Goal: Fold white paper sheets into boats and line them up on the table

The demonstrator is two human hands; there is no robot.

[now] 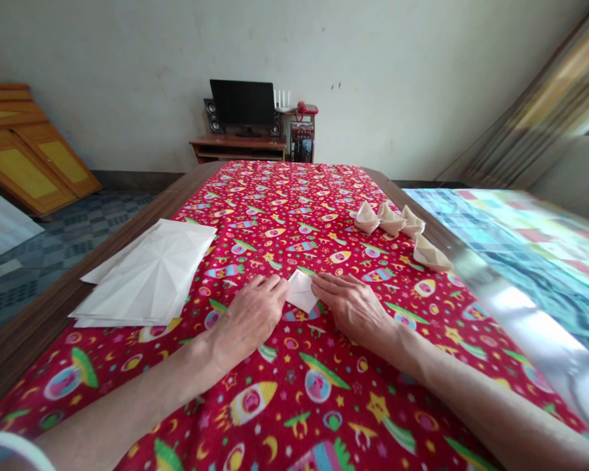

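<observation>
White folded paper lies flat on red printed cloth, between my left hand and right hand, fingers close together at its edges. Open cloth stretches beyond; creased sheets sit left, folded paper boats right.

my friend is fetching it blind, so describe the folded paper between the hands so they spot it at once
On the red patterned cloth, look near the middle, between the left hand and the right hand. The folded paper there is small, white and pointed. It lies flat, unlike the standing folded shapes at right, and is far smaller than the creased sheets at left.
</observation>
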